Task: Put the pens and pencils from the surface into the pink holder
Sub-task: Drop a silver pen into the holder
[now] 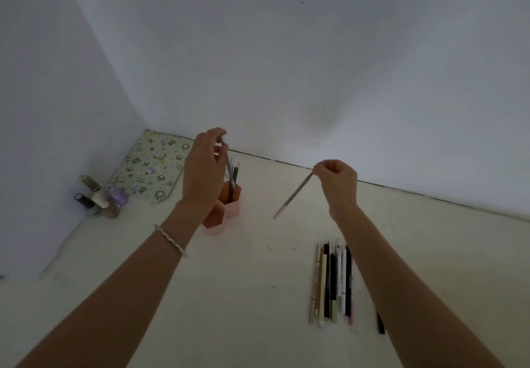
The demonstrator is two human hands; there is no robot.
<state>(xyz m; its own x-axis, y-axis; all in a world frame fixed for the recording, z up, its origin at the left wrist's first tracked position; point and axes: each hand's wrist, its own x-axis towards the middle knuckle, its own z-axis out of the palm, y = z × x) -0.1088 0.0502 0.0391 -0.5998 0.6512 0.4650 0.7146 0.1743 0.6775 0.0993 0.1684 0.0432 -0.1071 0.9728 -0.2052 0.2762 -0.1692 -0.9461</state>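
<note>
The pink holder [233,206], made of hexagonal cups, stands on the pale surface near the back wall. My left hand [204,171] hovers over it and pinches the top of a grey pen [230,174] whose lower end is inside a cup, beside a few pens that stand there. My right hand [337,182] is raised to the right of the holder and grips a grey pencil [293,196] by its upper end, its white tip pointing down-left in the air. Several pens and pencils [332,280] lie side by side on the surface below my right forearm.
A floral patterned pouch [149,167] lies in the back left corner. Small bottles [103,198] cluster in front of it by the left wall. One black pen [381,323] lies apart, partly hidden by my right forearm. White walls close the back and left.
</note>
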